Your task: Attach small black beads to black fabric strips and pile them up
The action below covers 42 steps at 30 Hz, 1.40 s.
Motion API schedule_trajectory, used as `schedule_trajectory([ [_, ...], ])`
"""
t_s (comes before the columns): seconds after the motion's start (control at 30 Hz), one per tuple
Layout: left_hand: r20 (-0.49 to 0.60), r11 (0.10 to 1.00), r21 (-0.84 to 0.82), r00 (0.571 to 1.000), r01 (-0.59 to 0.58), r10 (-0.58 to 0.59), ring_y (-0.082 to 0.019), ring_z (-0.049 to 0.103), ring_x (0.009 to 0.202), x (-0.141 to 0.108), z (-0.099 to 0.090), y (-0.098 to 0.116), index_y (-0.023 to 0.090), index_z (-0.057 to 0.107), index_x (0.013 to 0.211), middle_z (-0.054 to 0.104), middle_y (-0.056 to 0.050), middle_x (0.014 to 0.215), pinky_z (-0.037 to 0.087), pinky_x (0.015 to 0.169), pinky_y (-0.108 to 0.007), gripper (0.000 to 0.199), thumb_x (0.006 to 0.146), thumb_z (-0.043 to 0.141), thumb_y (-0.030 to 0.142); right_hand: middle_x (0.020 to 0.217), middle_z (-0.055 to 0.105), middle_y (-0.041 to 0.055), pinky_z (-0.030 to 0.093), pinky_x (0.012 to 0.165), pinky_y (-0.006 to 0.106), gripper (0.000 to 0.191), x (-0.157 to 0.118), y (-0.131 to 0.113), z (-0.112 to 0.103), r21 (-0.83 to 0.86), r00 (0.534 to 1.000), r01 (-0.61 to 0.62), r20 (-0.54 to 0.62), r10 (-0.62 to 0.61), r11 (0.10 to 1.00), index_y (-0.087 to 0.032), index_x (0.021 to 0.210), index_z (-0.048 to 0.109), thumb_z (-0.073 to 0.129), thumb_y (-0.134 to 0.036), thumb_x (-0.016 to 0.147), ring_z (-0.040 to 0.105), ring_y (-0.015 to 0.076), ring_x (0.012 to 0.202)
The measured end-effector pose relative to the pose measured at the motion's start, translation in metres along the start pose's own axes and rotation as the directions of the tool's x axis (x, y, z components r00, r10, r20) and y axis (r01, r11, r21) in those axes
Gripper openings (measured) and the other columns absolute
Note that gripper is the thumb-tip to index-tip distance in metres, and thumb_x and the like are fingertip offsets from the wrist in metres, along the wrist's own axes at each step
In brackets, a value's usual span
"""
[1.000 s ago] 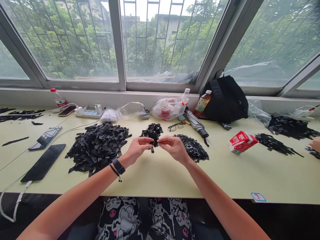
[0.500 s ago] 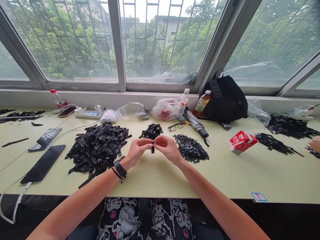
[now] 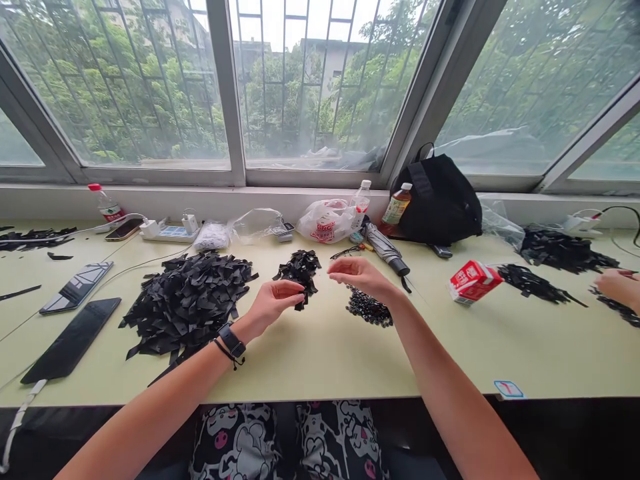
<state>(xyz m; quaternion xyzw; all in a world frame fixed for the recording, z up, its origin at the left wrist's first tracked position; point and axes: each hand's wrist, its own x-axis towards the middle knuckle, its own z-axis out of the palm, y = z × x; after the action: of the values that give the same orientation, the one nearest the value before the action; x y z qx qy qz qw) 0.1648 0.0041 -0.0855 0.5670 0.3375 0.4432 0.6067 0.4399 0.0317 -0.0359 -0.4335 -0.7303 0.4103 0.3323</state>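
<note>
The left hand (image 3: 275, 303) is at the near-left edge of the small black heap (image 3: 299, 267), fingertips narrowed; the right hand (image 3: 363, 275) hangs right of it, loosely curled. I cannot tell whether either holds anything. Shiny black pieces (image 3: 367, 308) lie right of that heap, black strips (image 3: 185, 300) left. Light, steady fingertip pinches should suit such tiny parts.

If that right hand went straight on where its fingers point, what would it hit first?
The right hand would probably meet the small middle pile of black strips first, though it may pass above; height is unclear.
</note>
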Motion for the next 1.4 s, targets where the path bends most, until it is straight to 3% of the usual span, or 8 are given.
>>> schedule_trajectory([
  [0.07,-0.049,0.999,0.038,0.999,-0.020,0.022,-0.022,0.073,0.088,0.001,0.000,-0.003,0.017,0.080,0.102,0.080,-0.011,0.098,0.054,0.081,-0.034,0.035,0.075,0.088,0.037,0.084,0.074,0.0046,0.048,0.067,0.029,0.030,-0.002,0.017,-0.024,-0.185,0.986,-0.080,-0.156,0.051,0.979,-0.018,0.091,0.076,0.072,-0.046,0.081,0.064,0.0192,0.075],
  [0.13,-0.069,0.998,0.057,0.997,-0.032,0.036,-0.021,0.072,0.087,0.003,-0.001,-0.006,0.017,0.079,0.101,0.079,-0.010,0.094,0.054,0.080,-0.033,0.032,0.077,0.086,0.038,0.080,0.074,0.0050,0.047,0.067,0.029,0.024,-0.006,0.035,-0.039,-0.355,0.970,-0.184,-0.214,0.112,0.917,-0.018,0.083,0.076,0.070,-0.040,0.079,0.065,0.0198,0.074],
  [0.23,-0.078,0.998,0.058,0.996,-0.030,0.035,-0.020,0.071,0.084,0.006,-0.004,-0.006,0.017,0.079,0.101,0.078,-0.009,0.092,0.053,0.078,-0.031,0.032,0.078,0.086,0.037,0.078,0.076,0.0055,0.048,0.068,0.029,0.019,-0.010,0.051,-0.045,-0.457,0.961,-0.258,-0.208,0.180,0.851,-0.017,0.078,0.076,0.068,-0.034,0.077,0.067,0.0203,0.073],
  [0.43,-0.120,0.998,-0.036,0.992,-0.046,0.042,-0.019,0.070,0.085,0.010,-0.011,-0.005,0.018,0.080,0.095,0.077,-0.008,0.096,0.053,0.080,-0.032,0.030,0.072,0.090,0.035,0.078,0.077,0.0063,0.047,0.066,0.028,0.015,-0.008,0.056,-0.039,-0.528,0.955,-0.293,-0.203,0.217,0.797,-0.019,0.075,0.076,0.069,-0.033,0.076,0.068,0.0207,0.072],
  [0.87,-0.199,0.994,-0.090,0.979,-0.061,0.042,-0.019,0.069,0.087,0.007,-0.009,0.001,0.018,0.079,0.089,0.076,-0.007,0.094,0.054,0.081,-0.034,0.028,0.069,0.092,0.032,0.085,0.077,0.0065,0.046,0.069,0.028,0.014,-0.013,0.063,-0.034,-0.546,0.947,-0.319,-0.221,0.234,0.775,-0.020,0.080,0.074,0.068,-0.033,0.079,0.068,0.0205,0.075],
  [1.17,-0.250,0.997,-0.037,0.967,-0.068,0.057,-0.019,0.069,0.086,0.006,-0.006,0.000,0.018,0.079,0.086,0.076,-0.007,0.093,0.053,0.083,-0.034,0.027,0.067,0.092,0.032,0.082,0.075,0.0065,0.045,0.066,0.028,0.009,-0.013,0.066,-0.031,-0.561,0.938,-0.344,-0.240,0.249,0.753,-0.020,0.079,0.071,0.066,-0.028,0.081,0.066,0.0197,0.073],
  [1.3,-0.247,0.996,-0.032,0.967,-0.080,0.069,-0.020,0.069,0.087,0.005,-0.005,0.001,0.018,0.078,0.086,0.075,-0.007,0.093,0.054,0.082,-0.033,0.027,0.068,0.091,0.033,0.077,0.073,0.0061,0.045,0.066,0.030,0.016,-0.012,0.058,-0.030,-0.548,0.946,-0.277,-0.297,0.126,0.789,-0.020,0.078,0.068,0.062,-0.032,0.086,0.064,0.0199,0.071],
  [1.4,-0.238,0.996,-0.042,0.969,-0.085,0.072,-0.020,0.069,0.085,0.004,-0.004,0.001,0.018,0.077,0.084,0.075,-0.006,0.092,0.055,0.080,-0.033,0.027,0.068,0.091,0.034,0.077,0.072,0.0066,0.049,0.069,0.033,0.023,-0.008,0.046,-0.019,-0.408,0.933,-0.157,-0.359,0.000,0.899,-0.020,0.081,0.070,0.064,-0.041,0.086,0.064,0.0212,0.072],
])
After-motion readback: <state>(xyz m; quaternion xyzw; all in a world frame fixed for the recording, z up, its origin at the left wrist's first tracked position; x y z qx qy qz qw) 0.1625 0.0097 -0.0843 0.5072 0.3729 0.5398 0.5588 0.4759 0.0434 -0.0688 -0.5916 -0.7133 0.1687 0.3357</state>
